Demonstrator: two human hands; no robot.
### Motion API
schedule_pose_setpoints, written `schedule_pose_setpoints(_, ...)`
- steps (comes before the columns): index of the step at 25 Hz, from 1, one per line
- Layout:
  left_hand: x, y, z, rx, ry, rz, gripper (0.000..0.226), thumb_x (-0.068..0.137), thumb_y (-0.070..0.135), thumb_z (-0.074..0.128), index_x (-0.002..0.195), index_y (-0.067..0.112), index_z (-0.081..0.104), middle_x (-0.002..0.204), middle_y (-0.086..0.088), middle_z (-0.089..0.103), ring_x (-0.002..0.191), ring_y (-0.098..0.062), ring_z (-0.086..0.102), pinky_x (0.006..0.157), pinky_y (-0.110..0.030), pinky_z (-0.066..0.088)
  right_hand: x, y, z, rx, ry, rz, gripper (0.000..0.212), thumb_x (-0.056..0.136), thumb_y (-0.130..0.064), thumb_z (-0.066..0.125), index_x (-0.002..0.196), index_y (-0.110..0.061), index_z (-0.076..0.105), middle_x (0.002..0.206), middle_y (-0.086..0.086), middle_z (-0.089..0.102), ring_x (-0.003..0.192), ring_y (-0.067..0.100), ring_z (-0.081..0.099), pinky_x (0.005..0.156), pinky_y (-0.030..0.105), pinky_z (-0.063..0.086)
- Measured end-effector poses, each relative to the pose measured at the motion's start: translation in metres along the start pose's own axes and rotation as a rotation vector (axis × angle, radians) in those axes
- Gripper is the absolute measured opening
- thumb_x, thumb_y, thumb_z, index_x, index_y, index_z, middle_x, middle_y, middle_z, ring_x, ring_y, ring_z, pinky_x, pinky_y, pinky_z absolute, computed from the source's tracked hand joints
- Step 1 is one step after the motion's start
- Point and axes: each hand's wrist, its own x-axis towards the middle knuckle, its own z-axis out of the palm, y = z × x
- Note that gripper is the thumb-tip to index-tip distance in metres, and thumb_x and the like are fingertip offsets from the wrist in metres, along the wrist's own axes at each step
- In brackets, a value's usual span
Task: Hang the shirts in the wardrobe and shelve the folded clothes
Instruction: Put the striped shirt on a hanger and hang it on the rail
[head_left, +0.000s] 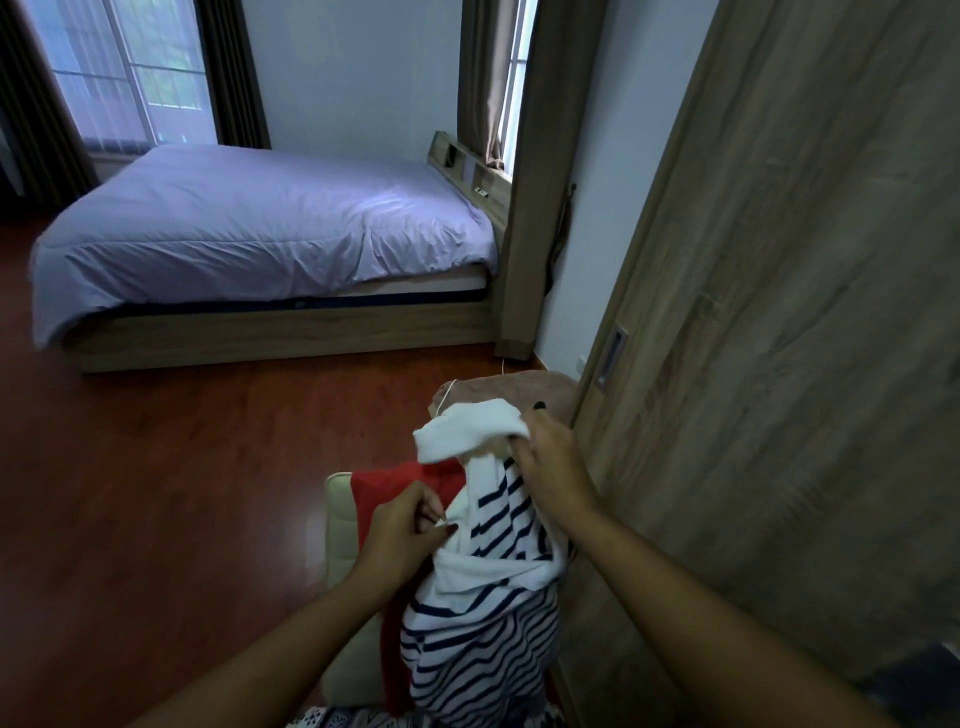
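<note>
Just left of the closed wardrobe door, your right hand clamps the striped shirt at its white top while your left hand pinches its side, apparently to straighten it for hanging.

The striped shirt covers the hanger; its hem leaves the frame.

Head camera looks down (close) over both forearms toward the floor.
</note>
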Motion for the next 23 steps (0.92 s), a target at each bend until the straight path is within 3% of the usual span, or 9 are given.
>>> schedule_pose_setpoints(2,0.001,0.011,-0.008,0.056,-0.134,0.072,0.029,0.073,0.005,0.072,0.085,0.021,0.052,0.083,-0.001,0.060,0.063,-0.002,0.049,0.059,-0.013,0.042,0.007,-0.012,-0.032,0.338,0.175,0.237,0.021,0.096,-0.014,0.045,0.115,-0.014,0.055,0.105,0.001,0.061,0.098,0.013,0.058,0.079,0.019,0.046)
schedule_pose_setpoints(4,0.004,0.018,-0.015,0.213,-0.316,0.176,0.040,0.072,0.007,0.065,0.098,0.032,0.047,0.097,0.000,0.055,0.076,-0.003,0.050,0.068,-0.017,0.045,0.014,-0.023,-0.071,0.463,0.277,0.343,0.022,0.094,-0.016,0.048,0.115,-0.017,0.052,0.106,0.003,0.061,0.100,0.018,0.058,0.080,0.026,0.048)
schedule_pose_setpoints(6,0.007,0.034,-0.020,0.428,-0.493,0.226,0.048,0.067,0.012,0.054,0.105,0.041,0.046,0.106,0.000,0.052,0.093,-0.012,0.052,0.079,-0.027,0.046,0.011,-0.032,-0.122,0.411,0.304,0.330,0.023,0.091,-0.018,0.052,0.113,-0.023,0.051,0.102,0.001,0.061,0.094,0.017,0.060,0.077,0.031,0.050)
schedule_pose_setpoints(9,0.011,0.083,-0.013,0.668,-0.646,0.264,0.052,0.067,0.021,0.049,0.112,0.047,0.051,0.116,0.000,0.059,0.101,-0.018,0.058,0.080,-0.028,0.046,-0.020,-0.041,-0.201,0.127,0.231,0.229,0.017,0.091,-0.016,0.051,0.104,-0.025,0.055,0.088,-0.007,0.061,0.078,0.007,0.058,0.063,0.019,0.046)
schedule_pose_setpoints(12,0.011,0.156,0.005,0.797,-0.509,0.326,0.058,0.075,0.020,0.057,0.132,0.030,0.049,0.129,-0.001,0.057,0.107,-0.017,0.057,0.082,-0.025,0.045,-0.069,-0.031,-0.263,-0.173,0.035,0.259,0.007,0.087,-0.030,0.060,0.087,-0.024,0.063,0.085,-0.004,0.065,0.082,0.015,0.062,0.067,0.024,0.045)
schedule_pose_setpoints(14,0.005,0.209,0.018,0.741,-0.346,0.483,0.062,0.068,0.023,0.061,0.130,0.025,0.054,0.123,-0.006,0.064,0.108,-0.022,0.061,0.085,-0.028,0.047,-0.110,-0.018,-0.299,-0.354,-0.118,0.376,0.041,0.071,-0.059,0.066,0.088,-0.022,0.067,0.087,-0.007,0.069,0.085,0.012,0.065,0.073,0.029,0.049)
schedule_pose_setpoints(16,-0.009,0.260,0.034,0.595,-0.222,0.655,0.061,0.060,0.023,0.057,0.120,0.019,0.064,0.107,-0.011,0.072,0.097,-0.026,0.067,0.077,-0.028,0.049,-0.150,-0.001,-0.334,-0.624,-0.206,0.485,0.055,0.067,-0.064,0.065,0.096,-0.017,0.067,0.095,0.001,0.069,0.091,0.018,0.065,0.070,0.028,0.046)
schedule_pose_setpoints(19,-0.037,0.326,0.071,0.539,-0.140,0.889,0.047,0.063,0.014,0.060,0.110,0.018,0.068,0.092,-0.007,0.072,0.081,-0.028,0.067,0.067,-0.025,0.044,-0.212,0.017,-0.389,-0.807,-0.024,0.611,0.034,0.081,-0.044,0.058,0.096,-0.014,0.067,0.101,0.011,0.068,0.095,0.029,0.065,0.069,0.031,0.046)
schedule_pose_setpoints(23,-0.077,0.372,0.127,0.773,-0.036,1.102,0.051,0.072,0.011,0.056,0.116,0.037,0.059,0.105,0.005,0.063,0.082,-0.025,0.066,0.055,-0.034,0.052,-0.281,0.014,-0.446,-0.834,0.141,0.669,0.028,0.074,-0.026,0.051,0.098,-0.020,0.063,0.104,0.005,0.059,0.099,0.026,0.060,0.076,0.035,0.049)
